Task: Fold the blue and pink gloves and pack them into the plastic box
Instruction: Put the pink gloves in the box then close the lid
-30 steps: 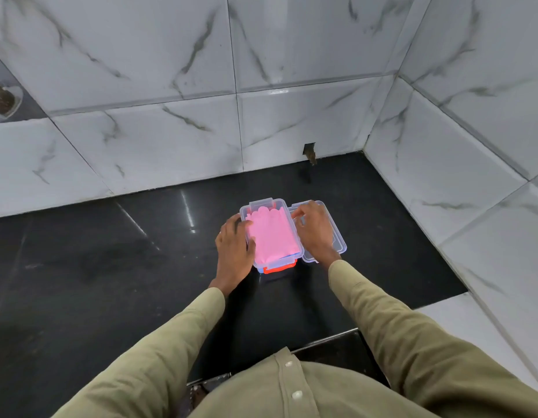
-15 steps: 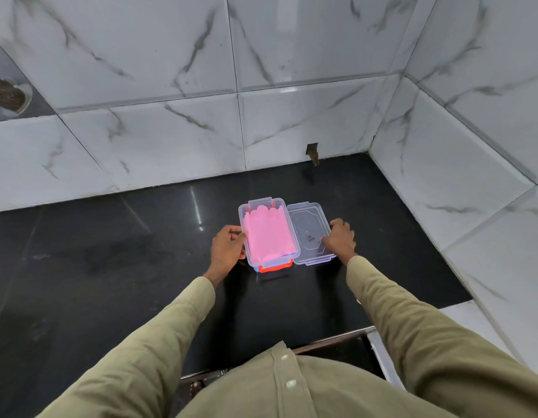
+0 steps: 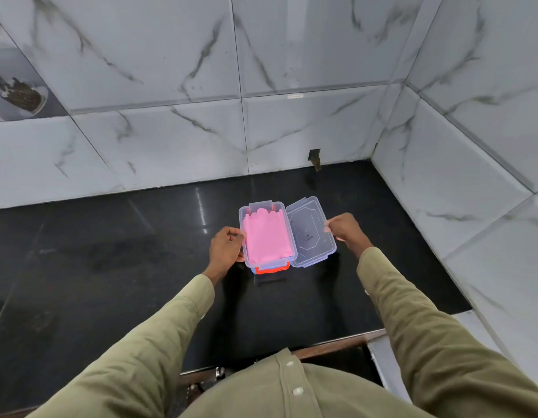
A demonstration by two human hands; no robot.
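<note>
we see the plastic box [image 3: 287, 233] on the black surface [image 3: 141, 267], pink gloves [image 3: 266, 236] folded inside. left hand [image 3: 227, 248] grips box's side; right hand [image 3: 344, 230] pinches the lid [image 3: 309, 233] edge just beside it.

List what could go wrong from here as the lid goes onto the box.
1. The pink glove fills the plastic box to its rim, so an edge may get pinched under the lid.
2. The right hand pinches only the lid's outer edge; it could slip or tilt.
3. The left hand steadies one side only, so the box may slide on the glossy counter.
</note>
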